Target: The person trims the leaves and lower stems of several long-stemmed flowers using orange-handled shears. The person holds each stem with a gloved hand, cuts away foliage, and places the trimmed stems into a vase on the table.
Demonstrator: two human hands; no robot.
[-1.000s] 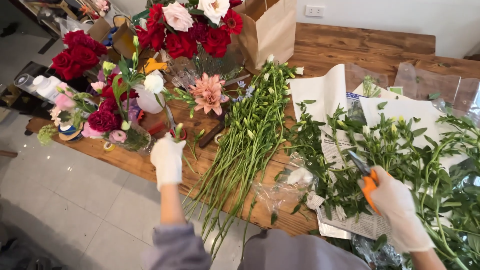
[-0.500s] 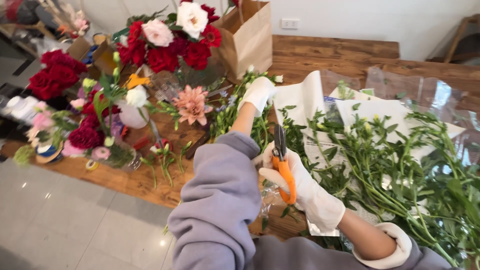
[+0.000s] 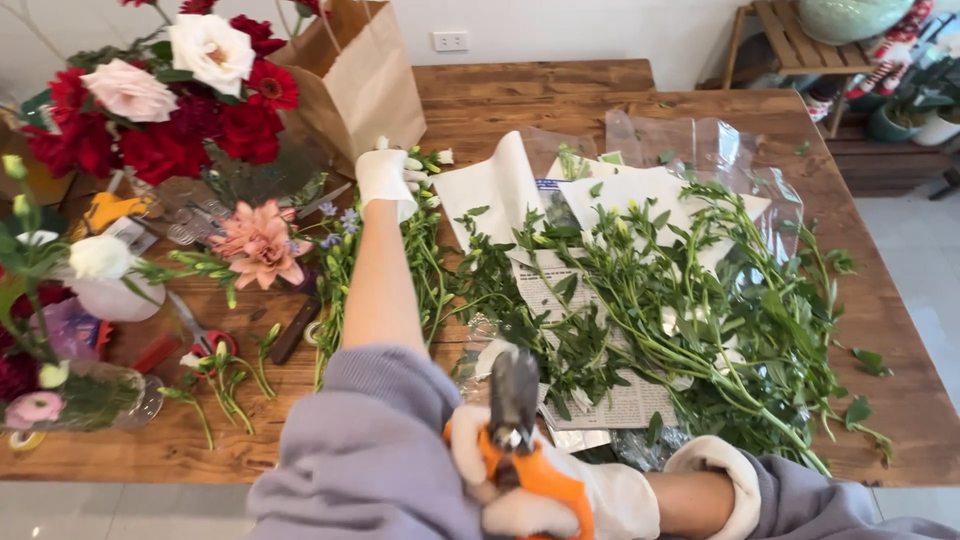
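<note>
My left hand (image 3: 388, 178), gloved and arm outstretched, is closed around the top of a bunch of green stems (image 3: 420, 260) lying on the desk (image 3: 560, 100) beside the brown paper bag (image 3: 355, 75). My right hand (image 3: 560, 490), also gloved, is wrapped around orange-handled shears (image 3: 515, 420), blades up, near the desk's front edge. Leafy cuttings (image 3: 700, 300) cover the newspaper (image 3: 585, 400).

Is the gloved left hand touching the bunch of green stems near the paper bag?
Touching. The head view shows the left hand closed over the top of the green stems, glove fingers wrapped around them with no gap.
</note>
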